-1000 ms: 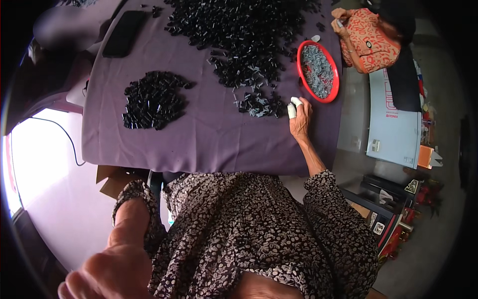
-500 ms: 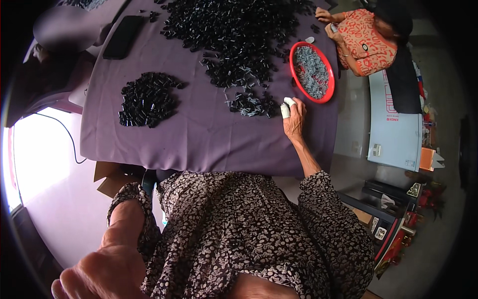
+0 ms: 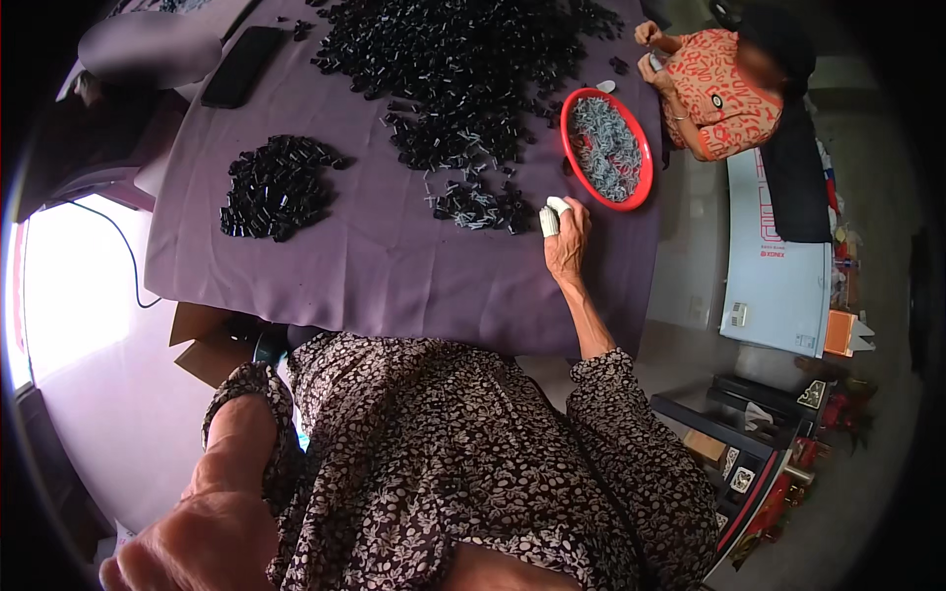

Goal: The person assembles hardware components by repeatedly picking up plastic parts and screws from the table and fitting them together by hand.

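My right hand (image 3: 567,241) rests on the purple cloth (image 3: 394,281), beside a small pile of black pieces mixed with grey pins (image 3: 480,207). White wraps cover two of its fingertips. The fingers are curled together, and whatever may be in them is hidden. My left hand (image 3: 192,542) is raised close at the lower left, away from the table. Its back and knuckles show, while the fingers are cut off by the lower edge. A red oval basket (image 3: 645,179) full of grey pins (image 3: 606,148) lies just beyond my right hand.
A large heap of short black pieces (image 3: 443,59) covers the far middle. To the left lie a separate black pile (image 3: 278,187) and a dark phone (image 3: 242,67). Another person in an orange patterned shirt (image 3: 724,94) works at the far right corner. An open cardboard box (image 3: 202,345) stands below the table.
The view has shifted slightly, so the table and its piles appear a little further left. My hands keep nearly the same places and poses. The other person's hands have moved slightly.
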Demonstrator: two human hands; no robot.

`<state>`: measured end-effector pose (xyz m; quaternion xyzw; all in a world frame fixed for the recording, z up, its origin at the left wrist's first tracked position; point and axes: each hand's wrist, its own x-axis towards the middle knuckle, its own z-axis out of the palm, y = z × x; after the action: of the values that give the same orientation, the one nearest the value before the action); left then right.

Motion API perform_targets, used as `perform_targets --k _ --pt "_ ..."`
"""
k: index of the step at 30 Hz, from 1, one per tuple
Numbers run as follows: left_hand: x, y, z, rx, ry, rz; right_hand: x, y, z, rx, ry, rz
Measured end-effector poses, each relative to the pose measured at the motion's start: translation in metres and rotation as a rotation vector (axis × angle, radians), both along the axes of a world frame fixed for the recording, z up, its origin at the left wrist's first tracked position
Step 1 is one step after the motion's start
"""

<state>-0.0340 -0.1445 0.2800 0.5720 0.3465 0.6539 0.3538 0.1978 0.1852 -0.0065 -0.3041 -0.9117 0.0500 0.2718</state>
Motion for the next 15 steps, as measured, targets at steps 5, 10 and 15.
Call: perform_targets --k 5,10,15 --pt "0.004 0.011 0.002 0.318 -0.072 -0.161 -0.001 -0.001 0.001 -0.016 0.023 0.023" --pt "0.008 0.002 0.005 0.369 -0.103 -0.198 0.004 0.001 -0.002 -0.011 0.021 0.007" --pt "0.009 -0.029 0.019 -0.19 -0.012 0.128 0.003 0.0 -0.002 -0.006 0.022 0.0"
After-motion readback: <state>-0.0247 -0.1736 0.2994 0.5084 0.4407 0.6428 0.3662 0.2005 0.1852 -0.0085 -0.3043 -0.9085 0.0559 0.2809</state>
